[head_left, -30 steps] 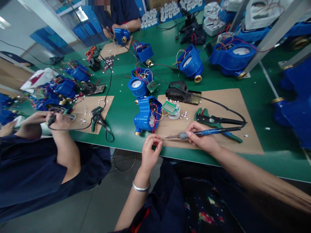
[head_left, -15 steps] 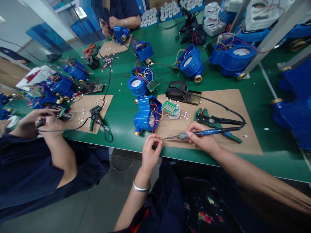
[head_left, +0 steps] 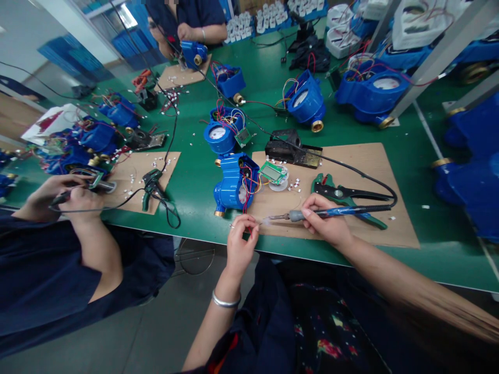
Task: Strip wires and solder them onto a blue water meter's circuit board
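My right hand (head_left: 326,221) grips a soldering iron (head_left: 323,213), its tip pointing left. Between thumb and fingers, my left hand (head_left: 242,240) pinches a thin red wire (head_left: 249,228) that comes down from a blue water meter (head_left: 236,184). A small wisp of smoke (head_left: 266,221) hangs between the iron's tip and the wire end. Beside the meter, a green circuit board with a display (head_left: 273,172) rests tilted on a round pale piece, joined to the meter by coloured wires. Whether solder is also in my left fingers I cannot tell.
Wire-stripping pliers (head_left: 346,195) lie on the cardboard sheet (head_left: 390,182), under the iron's cable. A black iron stand (head_left: 288,148) is behind the board. More blue meters (head_left: 306,101) stand farther back. To the left, a co-worker's hands (head_left: 80,200) work; another person (head_left: 191,26) sits opposite.
The iron's tip has drawn slightly right, away from the wire in my left hand, and smoke now shows there. My left hand has hardly moved.
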`<state>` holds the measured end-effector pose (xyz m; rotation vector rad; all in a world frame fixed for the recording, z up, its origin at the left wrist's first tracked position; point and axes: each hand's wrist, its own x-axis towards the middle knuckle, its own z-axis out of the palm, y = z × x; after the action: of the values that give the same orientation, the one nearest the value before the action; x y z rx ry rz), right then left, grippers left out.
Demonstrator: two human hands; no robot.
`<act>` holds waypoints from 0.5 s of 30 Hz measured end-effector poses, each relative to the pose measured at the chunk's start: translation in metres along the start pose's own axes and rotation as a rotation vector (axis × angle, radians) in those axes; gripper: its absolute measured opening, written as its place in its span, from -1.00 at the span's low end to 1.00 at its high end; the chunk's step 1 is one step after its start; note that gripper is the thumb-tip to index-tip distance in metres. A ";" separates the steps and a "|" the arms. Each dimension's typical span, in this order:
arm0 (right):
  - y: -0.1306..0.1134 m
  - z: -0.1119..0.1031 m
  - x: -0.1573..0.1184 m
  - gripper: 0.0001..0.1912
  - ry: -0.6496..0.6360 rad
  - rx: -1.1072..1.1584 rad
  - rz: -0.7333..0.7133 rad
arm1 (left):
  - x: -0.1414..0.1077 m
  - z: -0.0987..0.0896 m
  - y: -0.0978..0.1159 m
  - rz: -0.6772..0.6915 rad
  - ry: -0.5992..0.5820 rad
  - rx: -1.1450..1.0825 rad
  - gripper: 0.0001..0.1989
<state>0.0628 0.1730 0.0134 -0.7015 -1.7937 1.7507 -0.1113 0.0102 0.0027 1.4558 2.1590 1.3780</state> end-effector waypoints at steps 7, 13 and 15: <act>-0.001 -0.001 -0.001 -0.79 0.068 0.066 0.000 | -0.002 -0.001 -0.004 -0.008 0.016 -0.046 -0.97; 0.001 0.000 0.001 -0.77 0.100 0.103 -0.001 | -0.004 -0.008 -0.002 0.021 -0.034 -0.065 -0.76; 0.001 0.001 0.002 -0.77 0.105 0.109 0.003 | -0.005 -0.010 -0.001 0.035 -0.055 -0.061 -0.73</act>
<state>0.0612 0.1737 0.0121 -0.7370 -1.6157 1.7654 -0.1155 0.0001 0.0056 1.4980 2.0498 1.3864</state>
